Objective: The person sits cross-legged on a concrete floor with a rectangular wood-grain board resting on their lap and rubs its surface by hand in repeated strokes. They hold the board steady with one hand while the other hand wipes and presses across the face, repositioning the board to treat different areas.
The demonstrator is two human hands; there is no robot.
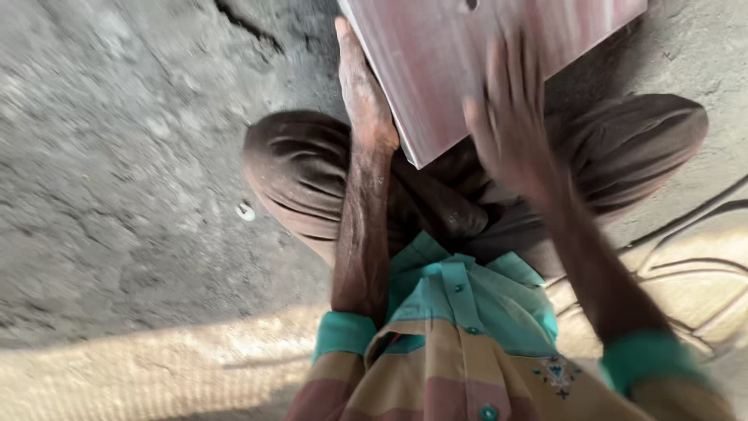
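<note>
Seated cross-legged on a rough grey floor [117,156], the person has a flat reddish-brown board [483,54] over the lap, its near corner pointing down toward the knees and its far part running out of the top of the view. Left hand [365,93] lies along the board's left edge, fingers stretched out along it and touching it; whether they curl under to clasp it cannot be told from here. Right hand [506,117] lies on the board's top face near the lower right edge, fingers spread and flat, open, blurred by motion. A small dark hole [470,5] shows in the board near the top of the picture. Dark brown trousers [296,168] cover the folded legs beneath the board. Shirt [460,343] is striped tan and pink with teal collar and cuffs. A small pale ring-shaped bit [246,210] lies on the floor just left of the left knee. Sunlit patch along the bottom of the floor.
</note>
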